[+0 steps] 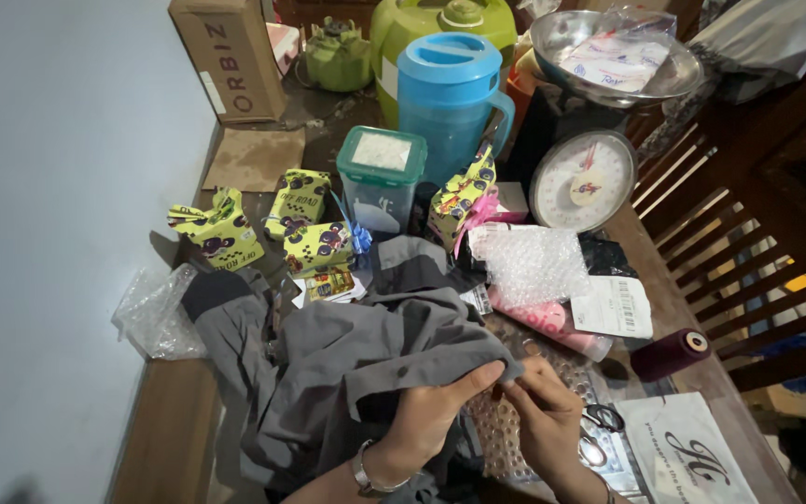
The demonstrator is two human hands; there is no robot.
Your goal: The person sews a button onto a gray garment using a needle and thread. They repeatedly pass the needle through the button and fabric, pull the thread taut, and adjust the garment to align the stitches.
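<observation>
A person's two hands work at the near edge of a crowded wooden table [170, 439]. The left hand [436, 411], with a bracelet at the wrist, has its grip pressed together on a fold of a grey shirt [366, 355] that lies bunched in front of the person. The right hand [543, 415] meets it at the same spot, fingertips pinched close at the cloth's edge; whether it holds a needle or thread cannot be told. This looks like fine work on the fabric, and it would go best with the fold kept taut between both hands and the fingers close to the working point.

Just right of the hands lie scissors [594, 439] and a dark red thread spool [672, 353]. Beyond the shirt sit bubble wrap [529, 266], small yellow-green patterned boxes [298, 201], a clear tub with a green lid [381, 182], a blue jug [450, 93] and a kitchen scale [582, 179] with a metal bowl. A pale wall [58, 187] runs along the left; a wooden chair [748, 233] stands at the right. The light is dim.
</observation>
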